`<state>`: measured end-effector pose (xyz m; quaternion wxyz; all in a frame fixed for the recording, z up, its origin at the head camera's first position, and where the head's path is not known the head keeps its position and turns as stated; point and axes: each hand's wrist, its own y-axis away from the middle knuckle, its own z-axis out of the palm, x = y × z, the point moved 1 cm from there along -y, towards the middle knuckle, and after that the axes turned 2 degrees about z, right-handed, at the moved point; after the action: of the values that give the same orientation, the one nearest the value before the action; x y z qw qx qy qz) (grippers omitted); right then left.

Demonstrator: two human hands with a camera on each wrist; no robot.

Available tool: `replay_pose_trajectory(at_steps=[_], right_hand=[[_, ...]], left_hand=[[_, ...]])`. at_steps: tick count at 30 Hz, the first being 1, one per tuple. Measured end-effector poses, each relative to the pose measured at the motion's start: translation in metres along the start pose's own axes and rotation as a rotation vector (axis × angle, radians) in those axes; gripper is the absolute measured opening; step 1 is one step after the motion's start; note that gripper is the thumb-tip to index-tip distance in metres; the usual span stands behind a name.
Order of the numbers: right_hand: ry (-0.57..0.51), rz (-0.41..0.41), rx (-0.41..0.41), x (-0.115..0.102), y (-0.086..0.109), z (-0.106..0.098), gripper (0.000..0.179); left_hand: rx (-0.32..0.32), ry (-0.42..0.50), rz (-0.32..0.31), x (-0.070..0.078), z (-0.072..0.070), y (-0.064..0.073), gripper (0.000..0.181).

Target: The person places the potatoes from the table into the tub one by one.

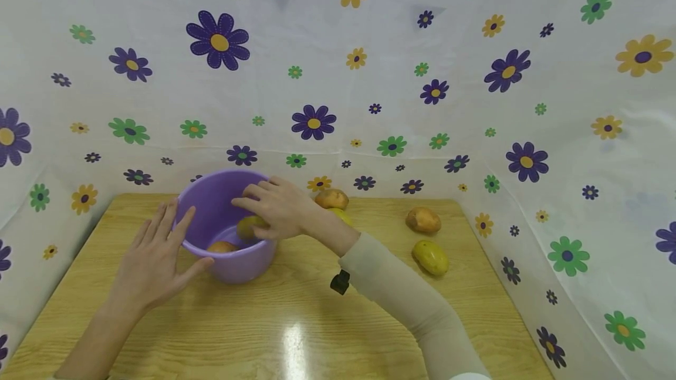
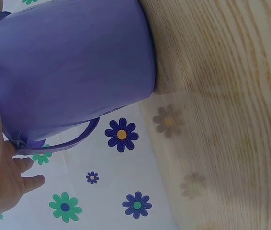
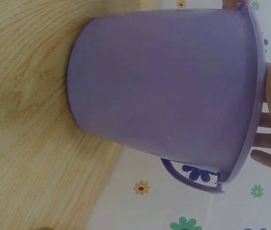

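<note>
A purple bucket [image 1: 237,265] stands upright on the wooden table, its handle [image 2: 73,143] hanging down at the side. My left hand [image 1: 153,257] rests against the near left rim, fingers straight and thumb spread. Over the right rim reaches my right hand [image 1: 280,207], fingers spread above the bucket's mouth. Just below its fingers and thumb, inside the bucket, is a yellow-green mango [image 1: 247,228], partly hidden by the thumb. A brown potato [image 1: 222,247] lies on the bucket floor, its lower part hidden by the near rim.
On the table at right lie a potato [image 1: 423,220] and a yellow-green mango [image 1: 430,258]. Behind my right forearm are another potato [image 1: 331,199] and a partly hidden mango [image 1: 341,216]. Flower-patterned cloth [image 1: 317,87] hangs around the table's back and sides.
</note>
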<state>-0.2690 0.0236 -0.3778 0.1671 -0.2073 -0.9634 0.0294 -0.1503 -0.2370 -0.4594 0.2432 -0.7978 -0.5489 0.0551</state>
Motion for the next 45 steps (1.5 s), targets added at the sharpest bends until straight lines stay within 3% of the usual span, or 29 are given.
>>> replay_pose_trajectory(at_steps=[5,18,34,45], right_hand=[[-0.009,0.020,-0.007,0.002,0.004,0.001,0.063],[-0.015,0.034,0.111,0.008,0.019,0.004,0.069],[-0.084,0.091,0.198,0.015,0.053,-0.002,0.072],[-0.099,0.094,0.344,0.019,0.076,0.005,0.071]], left_hand=[[0.006,-0.001,0.002,0.000,0.000,0.000,0.102],[0.009,0.007,0.002,-0.001,0.001,-0.001,0.101],[0.015,0.009,0.003,0.000,0.002,-0.001,0.102],[0.013,0.012,0.003,0.000,0.002,0.000,0.102]])
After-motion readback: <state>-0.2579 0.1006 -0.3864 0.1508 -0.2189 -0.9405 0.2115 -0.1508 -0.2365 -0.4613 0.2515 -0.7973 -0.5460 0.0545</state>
